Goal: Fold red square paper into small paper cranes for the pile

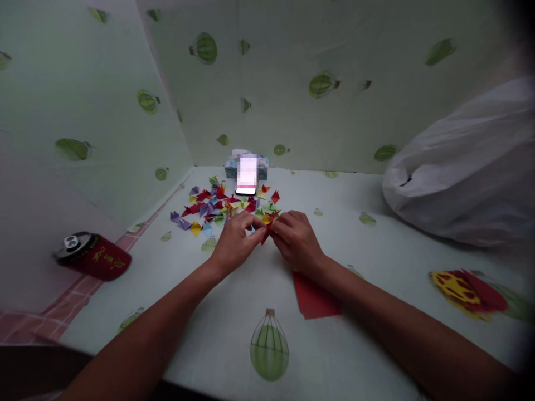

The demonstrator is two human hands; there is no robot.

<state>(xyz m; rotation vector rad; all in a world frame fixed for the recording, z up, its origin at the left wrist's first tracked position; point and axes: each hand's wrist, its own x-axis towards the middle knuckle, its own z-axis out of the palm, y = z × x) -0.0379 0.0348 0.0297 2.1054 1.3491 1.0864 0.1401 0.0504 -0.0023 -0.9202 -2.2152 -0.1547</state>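
Between my two hands is a small piece of folded red paper (266, 234), partly hidden by fingers. My left hand (238, 239) pinches its left side between thumb and forefinger. From the other side, my right hand (297, 236) closes its fingertips on the same paper. Just beyond them lies a scattered pile of small folded paper pieces (204, 210) in red, purple, yellow, green, orange and blue. Flat red paper (315, 298) lies under my right forearm, which covers part of it.
A lit phone (246, 175) leans against a tissue box (263, 167) behind the pile. At left stands a tilted-looking red can (98, 256). A large white plastic bag (468, 172) bulges at right, with red and yellow cut-out pieces (468, 292) nearer me. Balloon-patterned walls (271, 111) enclose the table.
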